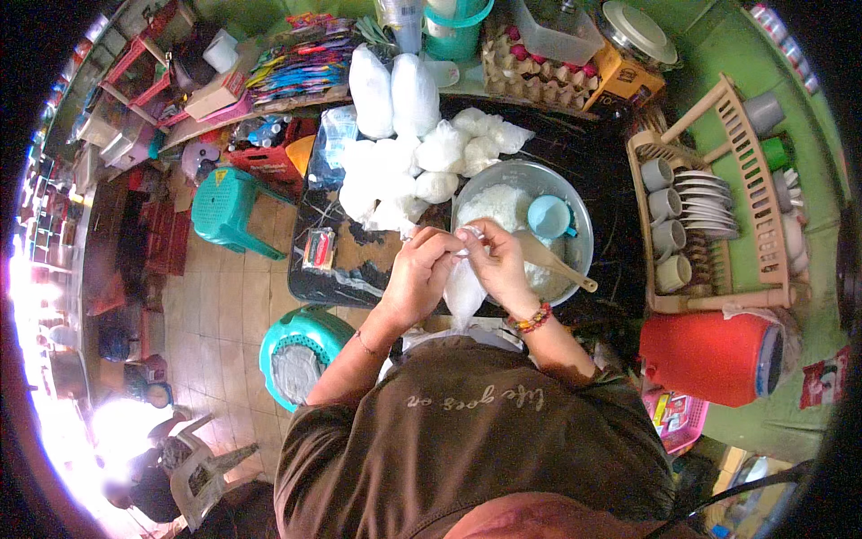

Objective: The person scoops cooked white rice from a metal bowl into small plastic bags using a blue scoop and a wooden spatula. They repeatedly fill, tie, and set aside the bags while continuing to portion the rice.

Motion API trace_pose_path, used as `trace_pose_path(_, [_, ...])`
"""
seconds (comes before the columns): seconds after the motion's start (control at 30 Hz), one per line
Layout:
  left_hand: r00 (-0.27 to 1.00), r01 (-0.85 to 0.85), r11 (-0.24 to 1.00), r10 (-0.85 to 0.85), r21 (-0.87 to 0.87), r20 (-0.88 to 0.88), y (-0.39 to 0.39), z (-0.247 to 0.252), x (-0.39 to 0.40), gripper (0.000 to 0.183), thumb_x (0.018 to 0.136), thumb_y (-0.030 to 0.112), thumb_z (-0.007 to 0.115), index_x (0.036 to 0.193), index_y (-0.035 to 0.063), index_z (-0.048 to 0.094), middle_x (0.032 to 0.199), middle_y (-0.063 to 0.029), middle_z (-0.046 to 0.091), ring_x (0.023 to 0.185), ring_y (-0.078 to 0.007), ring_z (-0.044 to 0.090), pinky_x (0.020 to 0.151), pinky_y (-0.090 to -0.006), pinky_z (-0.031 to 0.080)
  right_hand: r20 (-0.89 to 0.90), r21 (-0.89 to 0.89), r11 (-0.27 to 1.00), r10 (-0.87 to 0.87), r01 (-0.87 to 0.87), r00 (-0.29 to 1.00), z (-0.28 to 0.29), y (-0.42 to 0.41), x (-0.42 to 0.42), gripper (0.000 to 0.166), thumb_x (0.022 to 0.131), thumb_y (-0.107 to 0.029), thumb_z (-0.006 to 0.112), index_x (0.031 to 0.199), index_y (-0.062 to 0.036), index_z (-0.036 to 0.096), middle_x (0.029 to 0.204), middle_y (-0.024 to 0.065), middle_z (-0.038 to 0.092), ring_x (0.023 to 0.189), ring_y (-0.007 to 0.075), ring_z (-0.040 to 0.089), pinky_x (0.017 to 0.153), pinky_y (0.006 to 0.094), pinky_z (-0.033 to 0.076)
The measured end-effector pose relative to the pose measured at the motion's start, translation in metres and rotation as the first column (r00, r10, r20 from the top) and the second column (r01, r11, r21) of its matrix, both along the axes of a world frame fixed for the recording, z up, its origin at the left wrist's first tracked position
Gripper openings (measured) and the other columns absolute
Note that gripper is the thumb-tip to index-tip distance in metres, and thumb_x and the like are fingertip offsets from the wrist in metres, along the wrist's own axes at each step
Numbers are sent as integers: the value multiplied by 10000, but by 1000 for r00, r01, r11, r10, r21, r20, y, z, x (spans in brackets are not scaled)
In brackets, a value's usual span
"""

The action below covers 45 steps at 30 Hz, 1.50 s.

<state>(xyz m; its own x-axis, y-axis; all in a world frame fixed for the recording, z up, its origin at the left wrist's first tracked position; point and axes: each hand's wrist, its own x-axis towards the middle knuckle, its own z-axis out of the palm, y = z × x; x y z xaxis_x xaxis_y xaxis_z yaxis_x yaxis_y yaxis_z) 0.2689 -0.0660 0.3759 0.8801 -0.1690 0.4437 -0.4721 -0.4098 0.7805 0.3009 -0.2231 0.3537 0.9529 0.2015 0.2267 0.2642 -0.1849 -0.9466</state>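
Note:
My left hand (421,269) and my right hand (498,259) meet over the table's near side, both pinching a small plastic bag (465,293). The bag's lower part hangs towards my shirt; my fingers hide its gathered part. Just beyond my right hand stands a round metal basin (584,222) with white powdery or granular stuff (495,205) in it. A light blue plastic cup (549,217) and a flat wooden paddle (555,261) rest in the basin, the paddle's handle lying over the rim. Past my left hand, several filled white plastic bags (380,175) are heaped together.
The dark table (357,286) has a worn top, with a small red-labelled pack (319,249) at left. Two taller white bags (414,94) stand behind the heap. A dish rack (717,202) and red container (707,357) flank the right; green stools (225,209) stand left. A person (151,485) is at lower left.

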Motion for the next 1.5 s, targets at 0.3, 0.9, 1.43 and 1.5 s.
trace_pose_path(0.3, [966, -123, 980, 83, -153, -244, 6, -20, 6, 129, 851, 3, 607, 979, -3, 590, 895, -135, 647, 783, -232, 642, 722, -319, 509, -56, 65, 997, -48, 52, 997, -15, 10, -8, 154, 842, -109, 707, 945, 3, 692, 897, 64, 675, 842, 124, 600, 776, 265, 461])
trace_pose_path(0.9, [981, -138, 990, 135, -13, -142, 14, -6, 34, 93, 656, 85, 703, 719, 39, 651, 718, -99, 662, 675, -266, 638, 692, -340, 487, 456, -411, 864, -82, 292, 886, 24, 16, -2, 84, 771, -121, 700, 840, -77, 683, 1221, 115, 522, 1121, 331, 464, 933, 459, 336])
trace_pose_path(1.43, [939, 110, 982, -152, 151, 307, 30, 5, 72, 187, 622, 10, 718, 781, 75, 643, 795, -55, 642, 772, -246, 624, 699, -360, 502, -54, 40, 995, -94, 96, 994, -23, 28, -6, 331, 864, -180, 612, 1178, -78, 600, 1191, 133, 577, 1138, 290, 504, 996, 386, 374])
trace_pose_path(1.5, [946, 58, 990, -96, 132, 310, 28, 20, 90, 159, 634, 15, 722, 761, 65, 643, 772, -74, 644, 774, -263, 629, 711, -369, 499, 91, -167, 967, -176, 190, 980, -2, 28, -6, 377, 867, -252, 630, 1218, -118, 599, 1285, 156, 523, 1204, 339, 437, 1021, 434, 335])
